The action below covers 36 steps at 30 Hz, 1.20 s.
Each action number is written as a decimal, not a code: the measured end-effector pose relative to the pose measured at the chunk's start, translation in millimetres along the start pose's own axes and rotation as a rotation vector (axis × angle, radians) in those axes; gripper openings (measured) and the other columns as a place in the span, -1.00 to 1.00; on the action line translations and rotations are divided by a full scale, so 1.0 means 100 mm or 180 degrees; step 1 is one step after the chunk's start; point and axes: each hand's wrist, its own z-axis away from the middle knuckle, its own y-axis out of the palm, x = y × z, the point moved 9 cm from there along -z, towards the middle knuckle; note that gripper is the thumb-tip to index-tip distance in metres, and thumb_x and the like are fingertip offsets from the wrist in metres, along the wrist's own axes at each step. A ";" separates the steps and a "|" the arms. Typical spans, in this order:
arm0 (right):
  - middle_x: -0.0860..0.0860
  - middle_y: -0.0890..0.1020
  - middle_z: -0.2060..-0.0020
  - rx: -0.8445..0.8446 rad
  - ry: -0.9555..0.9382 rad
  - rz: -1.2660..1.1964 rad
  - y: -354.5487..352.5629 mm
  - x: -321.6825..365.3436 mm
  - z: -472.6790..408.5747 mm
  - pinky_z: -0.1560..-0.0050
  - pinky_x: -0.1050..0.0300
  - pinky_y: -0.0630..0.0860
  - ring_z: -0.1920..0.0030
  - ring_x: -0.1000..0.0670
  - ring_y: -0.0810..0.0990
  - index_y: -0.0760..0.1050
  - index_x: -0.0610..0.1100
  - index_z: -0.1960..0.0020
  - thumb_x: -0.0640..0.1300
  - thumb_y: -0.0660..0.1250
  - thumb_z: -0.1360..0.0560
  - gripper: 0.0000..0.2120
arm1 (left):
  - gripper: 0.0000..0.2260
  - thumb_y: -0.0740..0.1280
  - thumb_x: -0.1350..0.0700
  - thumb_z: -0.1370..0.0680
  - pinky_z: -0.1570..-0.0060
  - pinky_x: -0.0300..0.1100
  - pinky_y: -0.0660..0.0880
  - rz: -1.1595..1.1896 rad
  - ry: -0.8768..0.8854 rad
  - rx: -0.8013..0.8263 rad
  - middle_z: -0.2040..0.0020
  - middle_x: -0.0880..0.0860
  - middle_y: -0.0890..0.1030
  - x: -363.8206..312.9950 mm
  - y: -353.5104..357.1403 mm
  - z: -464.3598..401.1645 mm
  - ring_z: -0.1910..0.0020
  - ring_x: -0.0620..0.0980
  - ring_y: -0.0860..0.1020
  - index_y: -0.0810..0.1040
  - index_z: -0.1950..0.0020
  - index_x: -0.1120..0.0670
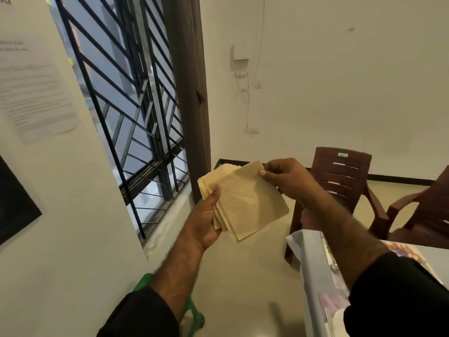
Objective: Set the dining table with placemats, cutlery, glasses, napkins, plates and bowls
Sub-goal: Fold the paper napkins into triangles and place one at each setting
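A stack of cream paper napkins (245, 203) is held up in front of me, above the floor and left of the table. My left hand (206, 215) grips the stack from below, thumb across its left edge. My right hand (284, 178) pinches the top right corner of the uppermost napkin between thumb and fingers. The dining table (313, 268) shows only its left edge at the lower right, under my right arm, with a patterned placemat (403, 251) and a piece of cutlery (328, 251) lying on it.
Two dark brown plastic chairs (340, 176) (427, 215) stand beyond the table against the white wall. A barred window (136, 113) and a curtain (192, 93) fill the left. A green stool (194, 312) sits low beneath my left forearm.
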 end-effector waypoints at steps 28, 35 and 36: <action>0.08 0.66 -0.14 0.0220 -0.0128 0.0286 -0.03 -0.04 0.06 -0.15 0.02 0.60 -0.14 0.02 0.63 0.60 0.03 -0.29 0.07 0.57 -0.49 -0.59 | -0.35 0.36 -0.28 -0.56 -0.39 0.37 0.47 -0.0242 -0.0067 0.0121 -0.39 0.21 0.63 0.15 0.27 0.07 -0.36 0.28 0.62 0.45 -0.56 0.03; -0.03 0.72 0.09 0.0299 -0.0247 0.0073 -0.19 0.00 0.12 -0.02 0.04 0.62 0.01 -0.04 0.68 0.70 -0.06 0.03 -0.10 0.56 -0.50 -0.92 | -0.43 0.25 -0.28 -0.66 -0.38 0.34 0.49 -0.0157 -0.0129 0.0100 -0.40 0.23 0.62 0.13 0.23 0.12 -0.36 0.28 0.61 0.49 -0.54 0.05; -0.02 0.71 0.10 0.0316 -0.0335 0.0062 -0.20 0.04 0.12 0.00 0.07 0.60 0.02 -0.02 0.68 0.69 -0.06 0.03 -0.10 0.54 -0.52 -0.93 | -0.44 0.24 -0.28 -0.68 -0.39 0.35 0.48 -0.0160 -0.0124 0.0071 -0.39 0.23 0.63 0.13 0.21 0.12 -0.36 0.28 0.61 0.50 -0.53 0.05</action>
